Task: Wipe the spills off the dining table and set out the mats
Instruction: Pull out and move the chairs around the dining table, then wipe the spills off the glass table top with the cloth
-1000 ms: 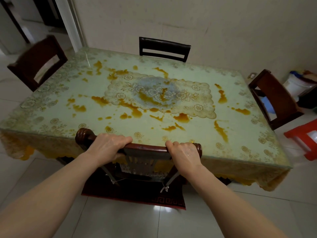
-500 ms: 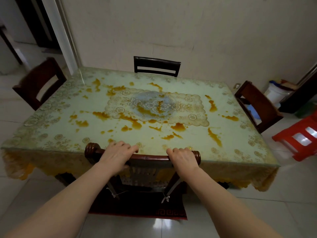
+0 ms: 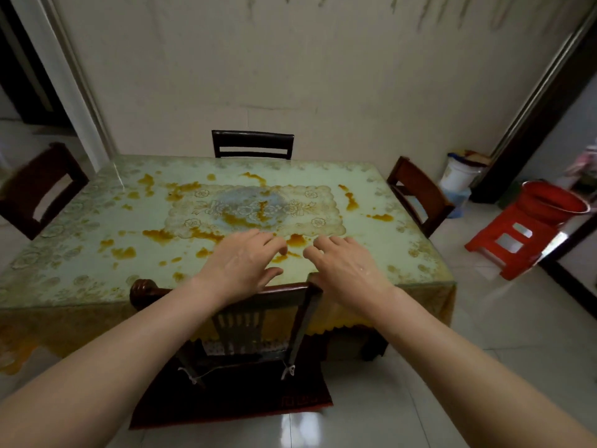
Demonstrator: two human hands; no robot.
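The dining table has a pale green floral cover under glass, with several orange-brown spills scattered over it. A lace-patterned mat lies at its centre, also stained. My left hand and my right hand hover side by side above the near table edge, fingers relaxed and holding nothing. Below them stands the near wooden chair, pushed up to the table; neither hand touches its top rail.
Dark chairs stand at the far side, the left and the right. A red plastic stool with a red basin sits on the tiled floor at right, a white bucket behind. A dark red rug lies under the near chair.
Both hands have let go of the near chair's top rail and lifted forward over the table edge. The camera has risen and pulled back, showing more wall.
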